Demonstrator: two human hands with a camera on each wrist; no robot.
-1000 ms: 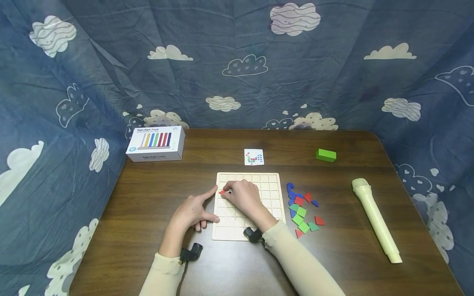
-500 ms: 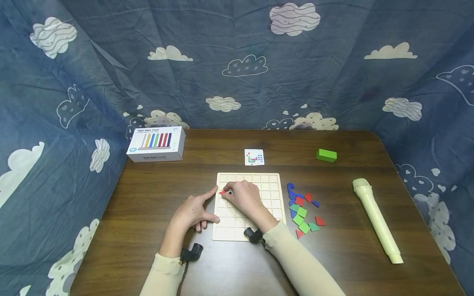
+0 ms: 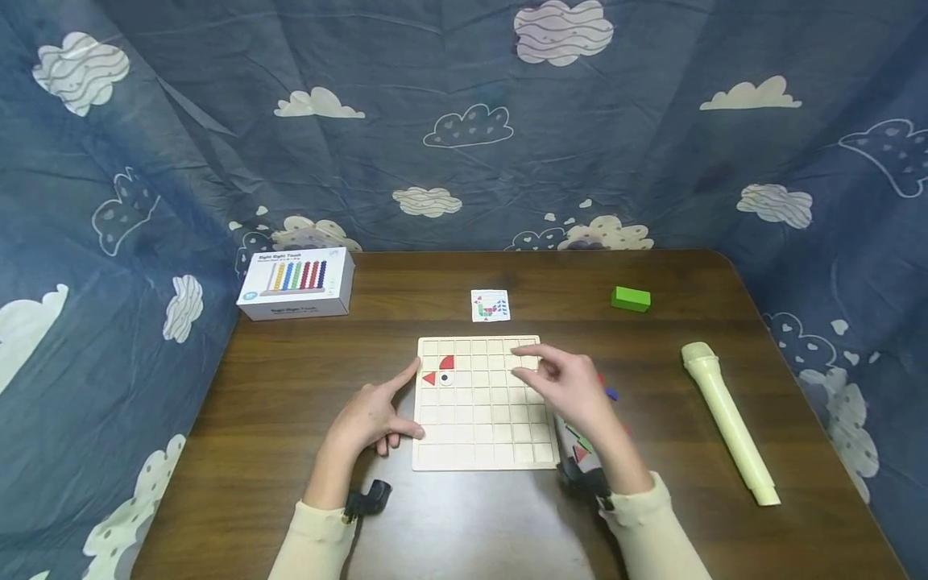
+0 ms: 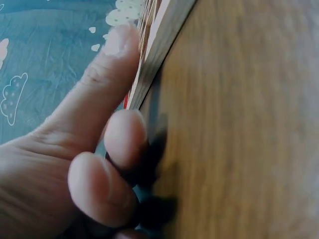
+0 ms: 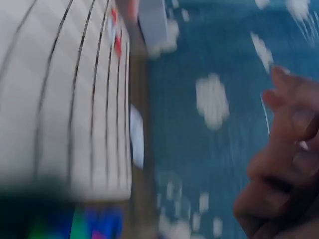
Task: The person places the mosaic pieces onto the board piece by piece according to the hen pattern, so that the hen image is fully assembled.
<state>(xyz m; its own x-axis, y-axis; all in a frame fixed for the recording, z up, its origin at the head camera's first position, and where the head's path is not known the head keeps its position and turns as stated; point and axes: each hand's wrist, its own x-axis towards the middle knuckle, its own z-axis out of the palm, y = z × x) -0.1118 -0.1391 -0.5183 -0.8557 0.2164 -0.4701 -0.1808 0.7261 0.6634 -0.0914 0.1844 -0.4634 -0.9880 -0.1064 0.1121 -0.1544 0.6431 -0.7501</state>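
A pale wooden grid board (image 3: 478, 443) lies on the table. On its upper left cells are a red triangle (image 3: 430, 379), a white round piece (image 3: 445, 379) with a black dot, and a red quarter-circle piece (image 3: 448, 362). My left hand (image 3: 370, 415) touches the board's left edge with its extended index finger and thumb; the wooden edge (image 4: 159, 45) also shows in the left wrist view. Over the board's right side hovers my right hand (image 3: 573, 387), thumb and index finger apart, holding nothing visible. Loose coloured pieces, such as a blue one (image 3: 612, 394), are mostly hidden beneath it.
Behind the board lies a small pattern card (image 3: 490, 305). A white box (image 3: 296, 283) stands at the back left, a green block (image 3: 631, 299) at the back right. A cream microphone-shaped tube (image 3: 728, 419) lies along the right side.
My right hand has let go of the red triangle, left it on the board, and moved right towards the loose pieces. The left hand stays at the board's edge. The head view has shifted slightly.
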